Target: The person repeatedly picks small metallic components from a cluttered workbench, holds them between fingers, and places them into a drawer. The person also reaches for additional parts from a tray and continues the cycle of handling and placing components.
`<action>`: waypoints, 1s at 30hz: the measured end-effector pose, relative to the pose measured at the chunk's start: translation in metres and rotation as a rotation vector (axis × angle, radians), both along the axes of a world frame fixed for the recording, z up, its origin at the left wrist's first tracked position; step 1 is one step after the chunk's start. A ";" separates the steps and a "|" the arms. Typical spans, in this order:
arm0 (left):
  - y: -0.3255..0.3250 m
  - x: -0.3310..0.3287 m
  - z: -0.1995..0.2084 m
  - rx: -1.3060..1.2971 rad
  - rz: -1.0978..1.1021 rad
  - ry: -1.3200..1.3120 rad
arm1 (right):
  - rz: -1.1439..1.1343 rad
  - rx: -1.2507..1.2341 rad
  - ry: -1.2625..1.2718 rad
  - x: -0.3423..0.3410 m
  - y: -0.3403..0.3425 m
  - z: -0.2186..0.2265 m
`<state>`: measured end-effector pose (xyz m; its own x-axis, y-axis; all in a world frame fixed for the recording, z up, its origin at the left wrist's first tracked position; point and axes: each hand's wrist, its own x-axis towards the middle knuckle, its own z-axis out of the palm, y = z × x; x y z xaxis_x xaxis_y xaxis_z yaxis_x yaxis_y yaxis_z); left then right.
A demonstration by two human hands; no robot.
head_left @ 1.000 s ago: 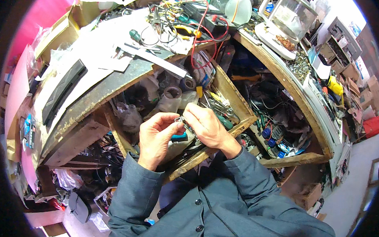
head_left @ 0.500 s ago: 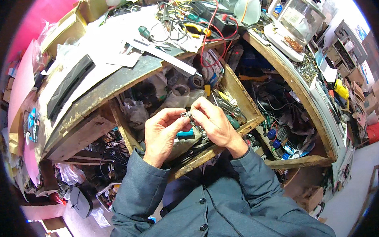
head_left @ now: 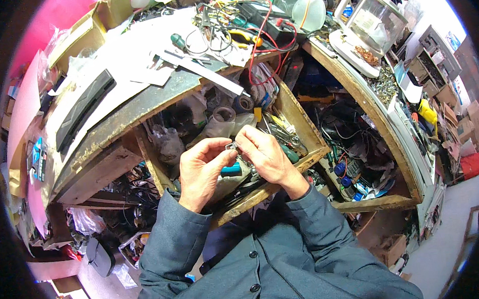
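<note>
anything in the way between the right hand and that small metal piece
Nothing visible stands between them: the small metal piece is pinched in the left hand, and the right hand is right up beside it, too close to tell whether it grips too. The cluttered drawer lies below, not between.

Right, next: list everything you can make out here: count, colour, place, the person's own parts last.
small metal piece: 1, silvery, held centrally
bench: 1, dark edge, upper left
drawer: 1, brown, open at centre
handle-like item: 1, teal, in drawer
roll: 1, greyish, in drawer
bar-like tool: 1, whitish, over bench edge
flat item: 1, black, bench left
pliers: 1, yellow handles, bench top
cable: count unclear, red, bench edge
jug: 1, clear, upper right
coil: 1, coppery, below jug
case: 1, black, lower left
other clutter: uncountable, mixed, all around
sleeves: 2, dark grey, bottom
left hand: 1, bare, holding piece
right hand: 1, bare, holding piece
</note>
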<state>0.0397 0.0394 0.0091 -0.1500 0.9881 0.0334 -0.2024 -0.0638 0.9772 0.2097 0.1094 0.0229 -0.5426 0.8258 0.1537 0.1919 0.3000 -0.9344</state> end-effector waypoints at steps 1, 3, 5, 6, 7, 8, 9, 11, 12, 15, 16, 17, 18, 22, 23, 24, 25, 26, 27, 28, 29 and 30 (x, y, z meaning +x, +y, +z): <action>0.000 0.000 0.000 0.005 0.004 0.018 | 0.021 -0.004 0.021 0.001 0.000 -0.001; -0.001 0.005 0.002 0.013 0.018 0.005 | 0.064 -0.013 0.068 0.002 0.000 -0.005; -0.002 0.006 0.002 0.041 0.026 0.001 | 0.064 -0.048 0.086 0.002 0.000 -0.010; -0.002 0.007 0.001 0.065 0.026 0.004 | 0.065 -0.066 0.094 0.002 0.000 -0.011; -0.003 0.007 0.000 0.089 0.026 0.006 | 0.066 -0.104 0.077 0.004 -0.001 -0.009; -0.003 0.006 0.000 0.087 0.017 0.011 | 0.071 -0.112 0.078 0.005 -0.001 -0.007; -0.003 0.006 0.000 0.084 0.007 0.016 | 0.075 -0.120 0.079 0.006 -0.002 -0.006; -0.002 0.006 0.001 0.081 -0.004 0.028 | 0.078 -0.136 0.077 0.007 -0.002 -0.005; 0.000 0.006 0.002 0.081 -0.006 0.035 | 0.075 -0.143 0.074 0.008 -0.002 -0.005; 0.003 0.008 0.002 0.079 -0.007 0.086 | 0.025 -0.036 0.088 0.007 -0.002 -0.004; 0.004 0.005 0.000 0.082 -0.015 0.077 | -0.005 0.016 0.099 0.006 0.000 -0.007; 0.002 0.002 -0.001 0.094 -0.007 0.089 | -0.051 0.062 0.146 0.001 0.000 -0.009; 0.002 0.000 -0.003 0.106 -0.011 0.097 | -0.107 0.111 0.189 0.000 0.000 -0.012; 0.000 0.004 0.002 -0.049 -0.146 0.143 | -0.363 0.179 0.235 0.022 -0.007 -0.005; -0.004 0.007 0.004 -0.073 -0.204 0.186 | -0.415 0.205 0.273 0.033 -0.014 -0.002; -0.006 0.011 0.007 -0.096 -0.258 0.230 | -0.464 0.230 0.312 0.046 -0.021 0.002; -0.007 0.015 0.008 -0.116 -0.298 0.293 | -0.485 0.229 0.404 0.059 -0.020 -0.009; -0.011 0.017 0.007 -0.102 -0.337 0.363 | -0.554 0.180 0.434 0.073 -0.027 -0.009; -0.012 0.020 0.010 -0.020 -0.407 0.504 | -0.631 0.169 0.480 0.092 -0.027 -0.020; -0.012 0.022 0.013 0.064 -0.473 0.645 | -0.695 0.103 0.619 0.109 -0.028 -0.030; -0.011 0.022 0.011 0.196 -0.562 0.776 | -0.784 0.144 0.545 0.133 -0.028 -0.043; -0.015 0.023 0.008 0.271 -0.576 0.909 | -0.874 0.091 0.539 0.152 -0.026 -0.060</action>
<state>0.0627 0.0246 0.0174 0.5192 0.8457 0.1231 0.5151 -0.4246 0.7446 0.3613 0.0839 -0.0367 0.4016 0.8719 0.2800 -0.0612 0.3307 -0.9418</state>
